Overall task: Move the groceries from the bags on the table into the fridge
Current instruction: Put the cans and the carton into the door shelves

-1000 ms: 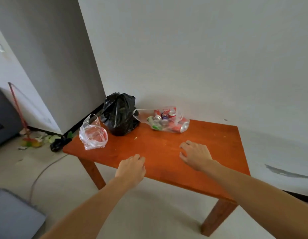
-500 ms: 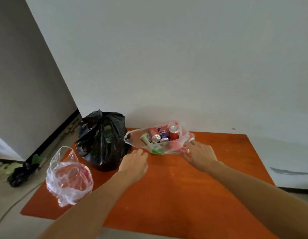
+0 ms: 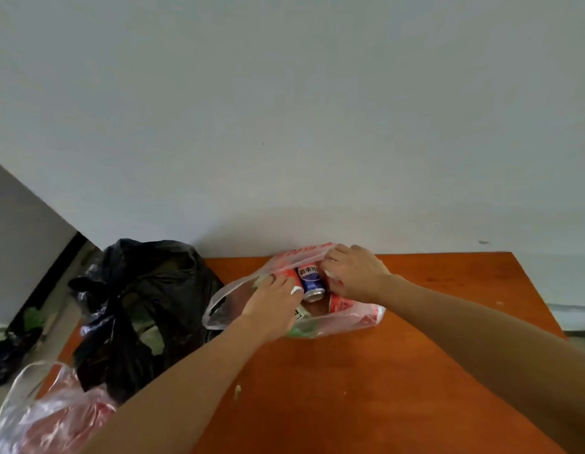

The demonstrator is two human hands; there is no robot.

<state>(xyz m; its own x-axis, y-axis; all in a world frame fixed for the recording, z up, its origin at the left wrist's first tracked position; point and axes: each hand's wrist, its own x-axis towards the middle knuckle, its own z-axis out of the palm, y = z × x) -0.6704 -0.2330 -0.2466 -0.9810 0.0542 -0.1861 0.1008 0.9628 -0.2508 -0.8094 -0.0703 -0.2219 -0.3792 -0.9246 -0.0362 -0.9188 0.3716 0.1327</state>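
An orange-brown wooden table [image 3: 399, 371] stands against a plain white wall [image 3: 284, 109]. On its far side lies a clear plastic bag [image 3: 350, 321] with its mouth open, and drink cans lie inside it. The left hand [image 3: 274, 306] reaches in, fingers curled over a red can [image 3: 288, 274]. The right hand [image 3: 353, 273] is curled at the bag's upper edge just beside a blue can [image 3: 311, 280]; what it grips cannot be told. A black bag [image 3: 147, 306] sits to the left and another clear bag [image 3: 48, 417] at the near corner. Pale floor [image 3: 55, 322] shows beyond.
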